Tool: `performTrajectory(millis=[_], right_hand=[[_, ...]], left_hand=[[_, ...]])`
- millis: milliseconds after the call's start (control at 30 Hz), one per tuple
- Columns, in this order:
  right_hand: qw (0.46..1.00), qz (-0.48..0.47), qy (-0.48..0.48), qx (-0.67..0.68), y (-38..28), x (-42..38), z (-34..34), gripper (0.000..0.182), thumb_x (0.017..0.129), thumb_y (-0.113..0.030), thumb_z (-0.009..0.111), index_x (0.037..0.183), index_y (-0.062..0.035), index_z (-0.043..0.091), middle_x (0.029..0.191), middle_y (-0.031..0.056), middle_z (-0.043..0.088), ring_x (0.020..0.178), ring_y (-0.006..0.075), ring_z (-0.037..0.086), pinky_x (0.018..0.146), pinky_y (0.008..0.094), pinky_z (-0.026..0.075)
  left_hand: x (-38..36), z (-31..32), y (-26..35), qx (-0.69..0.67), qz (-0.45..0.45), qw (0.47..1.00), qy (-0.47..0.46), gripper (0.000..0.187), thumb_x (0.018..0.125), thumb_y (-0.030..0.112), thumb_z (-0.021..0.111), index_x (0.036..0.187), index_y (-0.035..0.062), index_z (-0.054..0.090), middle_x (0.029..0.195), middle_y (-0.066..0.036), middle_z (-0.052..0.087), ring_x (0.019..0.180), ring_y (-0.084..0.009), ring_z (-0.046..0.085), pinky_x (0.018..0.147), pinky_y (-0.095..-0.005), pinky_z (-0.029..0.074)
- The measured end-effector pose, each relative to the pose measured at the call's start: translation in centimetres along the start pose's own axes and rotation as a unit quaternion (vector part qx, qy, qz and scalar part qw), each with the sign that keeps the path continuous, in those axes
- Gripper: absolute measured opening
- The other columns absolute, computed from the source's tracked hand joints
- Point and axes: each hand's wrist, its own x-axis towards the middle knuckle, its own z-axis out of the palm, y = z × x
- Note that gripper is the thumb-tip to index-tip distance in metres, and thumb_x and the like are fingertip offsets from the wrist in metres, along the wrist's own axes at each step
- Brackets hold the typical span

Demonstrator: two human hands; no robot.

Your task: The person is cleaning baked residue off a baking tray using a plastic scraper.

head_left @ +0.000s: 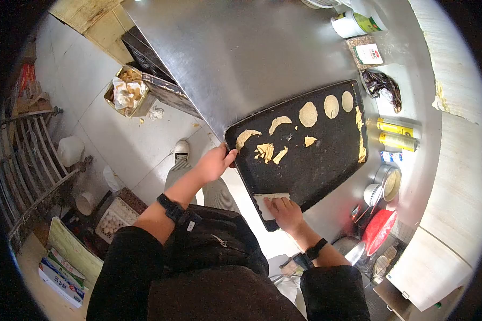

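Note:
A large black baking tray [316, 171] lies slanted on the steel table. My left hand [215, 162] grips its left rim. In my right hand [285, 213] is a flat whitish scraper [268, 202], pressed on the tray's near left corner. Along the far side of the tray are round pale pieces [308, 114] and curved ones [248, 137]. Crumpled yellowish scraps [264, 152] lie nearer the middle, with a small scrap [310, 140] to their right. More yellowish residue [361, 147] sticks along the right edge.
The steel table [235, 48] extends beyond the tray. Along the wall stand a white tub [348, 24], yellow rolls [397, 141], metal bowls and a red basin [379, 231]. An open bin [127, 93] is at the left, with a metal rack and eggs [111, 223] lower down.

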Motion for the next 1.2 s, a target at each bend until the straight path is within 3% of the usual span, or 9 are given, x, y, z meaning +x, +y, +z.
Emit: performTrajectory(millis=[133, 233, 367, 533, 633, 833, 1200], right_hand=[[0.996, 0.035, 0.077, 0.006, 0.0, 5.2, -2.3, 0.046, 0.080, -0.014, 0.057, 0.126, -0.0083, 0.056, 0.090, 0.0036, 0.054, 0.084, 0.0200, 0.058, 0.069, 0.0314, 0.055], [0.992, 0.058, 0.110, 0.006, -0.3, 9.9, -2.7, 0.042, 0.079, -0.014, 0.058, 0.121, -0.0066, 0.058, 0.089, 0.0053, 0.055, 0.082, 0.0205, 0.061, 0.066, 0.0316, 0.055], [0.992, 0.079, 0.080, 0.051, -0.3, 13.1, -4.4, 0.037, 0.078, -0.012, 0.059, 0.114, -0.0048, 0.062, 0.087, 0.0077, 0.056, 0.079, 0.0229, 0.063, 0.062, 0.0325, 0.055], [0.984, 0.105, 0.119, 0.078, -0.4, 14.0, -4.4, 0.036, 0.074, -0.008, 0.060, 0.110, -0.0083, 0.067, 0.080, 0.0060, 0.055, 0.071, 0.0246, 0.062, 0.058, 0.0348, 0.053], [0.986, 0.117, 0.102, 0.058, -0.9, 14.0, -4.6, 0.035, 0.076, -0.012, 0.060, 0.110, -0.0046, 0.064, 0.085, 0.0072, 0.058, 0.076, 0.0241, 0.063, 0.062, 0.0343, 0.055], [0.980, 0.144, 0.134, 0.028, -1.4, 14.9, -3.7, 0.036, 0.074, -0.013, 0.061, 0.109, -0.0052, 0.064, 0.082, 0.0062, 0.057, 0.074, 0.0230, 0.062, 0.059, 0.0332, 0.054], [0.971, 0.194, 0.136, -0.003, 0.3, 17.0, -3.4, 0.027, 0.079, -0.013, 0.059, 0.104, -0.0051, 0.064, 0.084, 0.0079, 0.058, 0.075, 0.0251, 0.063, 0.060, 0.0339, 0.054]], left_hand=[[-0.6, -0.8, 1.7, 0.012, -0.022, 1.000, -0.015, 0.047, 0.100, 0.038, 0.046, 0.105, -0.0077, 0.052, 0.090, -0.028, 0.064, 0.089, -0.0417, 0.063, 0.080, -0.0440, 0.049], [0.1, -0.3, 0.1, -0.010, -0.007, 0.999, -0.031, 0.047, 0.101, 0.040, 0.045, 0.105, -0.0070, 0.052, 0.089, -0.025, 0.065, 0.086, -0.0361, 0.064, 0.078, -0.0418, 0.049], [0.4, 0.5, -1.7, -0.092, 0.032, 0.995, -0.025, 0.047, 0.102, 0.041, 0.042, 0.106, -0.0051, 0.052, 0.085, -0.018, 0.065, 0.080, -0.0275, 0.064, 0.075, -0.0378, 0.049], [-0.4, 0.8, -1.0, -0.123, 0.024, 0.992, 0.006, 0.047, 0.102, 0.042, 0.041, 0.104, -0.0033, 0.051, 0.081, -0.016, 0.066, 0.078, -0.0270, 0.066, 0.074, -0.0365, 0.049], [0.0, 1.4, -2.0, -0.122, 0.044, 0.991, 0.025, 0.045, 0.102, 0.041, 0.042, 0.103, -0.0026, 0.052, 0.084, -0.016, 0.066, 0.079, -0.0248, 0.065, 0.074, -0.0359, 0.049], [-0.3, 2.0, -1.4, -0.163, 0.001, 0.985, 0.053, 0.042, 0.102, 0.038, 0.042, 0.101, -0.0022, 0.053, 0.077, -0.012, 0.061, 0.077, -0.0214, 0.061, 0.072, -0.0349, 0.047], [0.6, 3.3, -3.1, -0.214, 0.041, 0.973, 0.075, 0.035, 0.102, 0.031, 0.045, 0.091, -0.0018, 0.050, 0.071, -0.011, 0.061, 0.066, -0.0192, 0.061, 0.065, -0.0328, 0.048]])
